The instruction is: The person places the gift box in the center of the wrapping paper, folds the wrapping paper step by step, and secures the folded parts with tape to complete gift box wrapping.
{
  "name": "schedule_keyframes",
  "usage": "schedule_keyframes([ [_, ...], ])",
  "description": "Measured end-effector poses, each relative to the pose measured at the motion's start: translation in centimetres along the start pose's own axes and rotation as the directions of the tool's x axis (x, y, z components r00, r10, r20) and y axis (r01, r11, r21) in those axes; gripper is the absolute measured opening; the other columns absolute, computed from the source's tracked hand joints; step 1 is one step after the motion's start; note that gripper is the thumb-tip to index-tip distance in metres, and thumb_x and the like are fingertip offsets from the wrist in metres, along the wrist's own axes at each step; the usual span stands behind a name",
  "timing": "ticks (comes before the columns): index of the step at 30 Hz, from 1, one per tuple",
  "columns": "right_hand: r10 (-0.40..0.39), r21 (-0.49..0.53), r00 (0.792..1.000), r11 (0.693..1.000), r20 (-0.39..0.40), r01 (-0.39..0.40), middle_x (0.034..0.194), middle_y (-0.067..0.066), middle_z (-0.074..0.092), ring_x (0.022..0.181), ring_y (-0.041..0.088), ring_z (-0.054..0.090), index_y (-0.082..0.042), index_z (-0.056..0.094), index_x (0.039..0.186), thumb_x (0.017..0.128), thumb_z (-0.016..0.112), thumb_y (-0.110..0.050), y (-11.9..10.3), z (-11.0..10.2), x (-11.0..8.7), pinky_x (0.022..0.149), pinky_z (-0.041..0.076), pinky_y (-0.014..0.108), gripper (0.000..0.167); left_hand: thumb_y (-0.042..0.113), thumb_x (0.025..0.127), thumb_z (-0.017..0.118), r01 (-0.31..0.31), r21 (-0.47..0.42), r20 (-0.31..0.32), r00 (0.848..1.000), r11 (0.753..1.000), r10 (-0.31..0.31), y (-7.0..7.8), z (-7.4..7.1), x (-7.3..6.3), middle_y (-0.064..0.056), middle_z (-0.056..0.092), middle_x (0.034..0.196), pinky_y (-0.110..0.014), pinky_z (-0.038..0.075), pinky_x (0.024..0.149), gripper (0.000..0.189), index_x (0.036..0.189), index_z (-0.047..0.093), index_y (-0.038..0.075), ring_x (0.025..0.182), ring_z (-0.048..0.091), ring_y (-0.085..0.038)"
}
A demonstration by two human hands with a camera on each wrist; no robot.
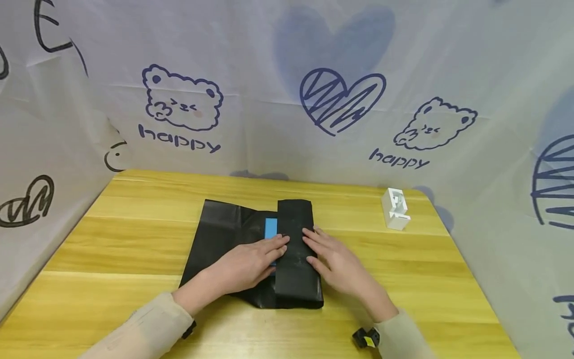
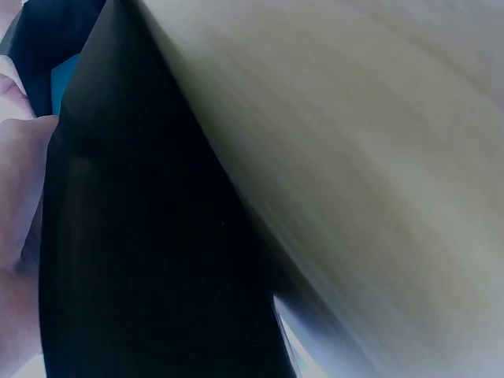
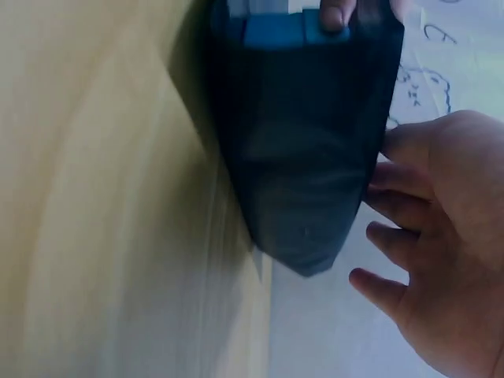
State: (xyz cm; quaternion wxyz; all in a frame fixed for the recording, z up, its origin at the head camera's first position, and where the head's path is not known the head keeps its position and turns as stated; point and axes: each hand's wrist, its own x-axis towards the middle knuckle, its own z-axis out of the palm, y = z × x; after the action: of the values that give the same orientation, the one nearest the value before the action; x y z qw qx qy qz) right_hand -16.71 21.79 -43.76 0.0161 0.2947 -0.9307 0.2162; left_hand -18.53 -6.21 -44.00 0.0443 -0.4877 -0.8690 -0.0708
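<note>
Black sheet [image 1: 215, 234], pliable and faintly glossy, lies near the middle of the table [image 1: 112, 249]. Its right part is turned over as a folded flap [image 1: 296, 281], and a blue box [image 1: 271, 227] shows along the flap's left edge.

Both hands are relaxed and grip nothing. The left hand [image 1: 251, 259] has its fingers long and nearly straight, tips on the flap's free edge; the right hand [image 1: 334, 259] has its fingers spread and slightly bent, tips on the flap's right side.

The step looks like settling this fold. The left fingertips do best to pin the free edge lightly against the box, so the springy material cannot lift. The right hand should draw the slack outward and run along the crease from far end to near end, with even pressure. Pushing inward from both sides would probably buckle the flap or skew the box beneath it.

A white block [image 1: 395, 212] sits well apart at the far right.
</note>
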Motion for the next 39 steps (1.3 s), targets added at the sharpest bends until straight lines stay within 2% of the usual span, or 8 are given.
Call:
schedule_keyframes([
  [6,0.006,-0.036,0.998,0.999,0.065,-0.004,0.169,0.001,0.032,0.157,0.024,0.024,-0.009,0.041,0.160,0.112,0.048,-0.030,-0.4,1.0,-0.4,0.124,0.028,0.053,0.052,0.029,0.104,0.067,-0.024,0.015,-0.003,1.000,1.000,0.024,0.1,0.1,-0.1,-0.012,0.040,0.164,-0.036,0.049,0.110,0.055,0.153,0.053,0.006,0.148,0.043,-0.025],
  [18,-0.012,-0.078,0.998,0.997,0.054,0.016,0.170,-0.003,0.027,0.158,0.020,0.023,-0.011,0.040,0.161,0.113,0.044,-0.032,-0.2,1.4,-0.8,0.123,0.032,0.045,0.052,0.034,0.103,0.067,-0.004,0.058,0.017,1.000,0.998,0.003,0.3,-0.5,-0.1,-0.011,0.039,0.165,-0.042,0.042,0.117,0.062,0.156,0.048,0.007,0.151,0.040,-0.024],
  [20,-0.009,-0.076,0.998,0.997,0.056,0.013,0.170,-0.003,0.027,0.158,0.019,0.023,-0.012,0.040,0.161,0.113,0.045,-0.032,-0.2,1.3,-0.9,0.122,0.034,0.045,0.052,0.034,0.104,0.067,0.007,0.038,0.003,1.000,0.999,-0.007,0.2,-0.9,-0.4,-0.010,0.038,0.166,-0.045,0.039,0.119,0.065,0.159,0.044,0.008,0.151,0.039,-0.023],
  [24,-0.001,-0.071,0.998,0.997,0.065,0.006,0.171,-0.004,0.025,0.158,0.018,0.020,-0.012,0.038,0.161,0.113,0.045,-0.032,0.0,1.2,-1.0,0.121,0.035,0.044,0.052,0.031,0.101,0.070,0.061,-0.008,-0.085,0.995,0.998,-0.061,-0.3,-1.8,-1.8,-0.009,0.040,0.165,-0.048,0.040,0.118,0.069,0.160,0.042,0.008,0.148,0.044,-0.024],
  [28,0.003,-0.067,0.998,0.998,0.059,0.001,0.171,-0.003,0.025,0.158,0.019,0.020,-0.012,0.038,0.161,0.113,0.046,-0.031,0.1,1.1,-0.9,0.119,0.038,0.046,0.052,0.028,0.099,0.074,0.174,-0.033,-0.161,0.971,0.984,-0.177,-1.9,-2.7,-3.9,-0.013,0.042,0.163,-0.052,0.041,0.117,0.066,0.156,0.048,0.006,0.145,0.047,-0.031],
  [33,-0.011,-0.068,0.998,0.998,0.055,0.015,0.171,-0.002,0.025,0.158,0.020,0.021,-0.011,0.038,0.161,0.113,0.045,-0.031,0.1,1.3,-0.6,0.119,0.037,0.046,0.053,0.022,0.096,0.077,0.350,-0.037,-0.205,0.914,0.936,-0.350,-5.0,-2.9,-7.5,-0.021,0.052,0.153,-0.058,0.049,0.106,0.061,0.148,0.055,-0.001,0.130,0.060,-0.041],
  [36,-0.021,-0.062,0.998,0.998,0.059,0.025,0.171,0.000,0.026,0.158,0.022,0.022,-0.009,0.038,0.161,0.113,0.046,-0.031,0.0,1.4,-0.5,0.119,0.036,0.047,0.053,0.021,0.096,0.077,0.425,-0.020,-0.199,0.885,0.905,-0.420,-6.4,-2.7,-9.7,-0.024,0.060,0.142,-0.058,0.054,0.097,0.056,0.142,0.059,-0.005,0.117,0.066,-0.044],
  [39,-0.027,-0.054,0.998,0.998,0.059,0.030,0.171,0.001,0.027,0.158,0.023,0.022,-0.008,0.039,0.161,0.113,0.046,-0.030,0.0,1.6,-0.5,0.119,0.036,0.047,0.053,0.023,0.097,0.076,0.473,-0.002,-0.162,0.869,0.881,-0.468,-7.2,-2.5,-11.3,-0.024,0.065,0.131,-0.057,0.057,0.091,0.051,0.137,0.061,-0.007,0.110,0.069,-0.043],
])
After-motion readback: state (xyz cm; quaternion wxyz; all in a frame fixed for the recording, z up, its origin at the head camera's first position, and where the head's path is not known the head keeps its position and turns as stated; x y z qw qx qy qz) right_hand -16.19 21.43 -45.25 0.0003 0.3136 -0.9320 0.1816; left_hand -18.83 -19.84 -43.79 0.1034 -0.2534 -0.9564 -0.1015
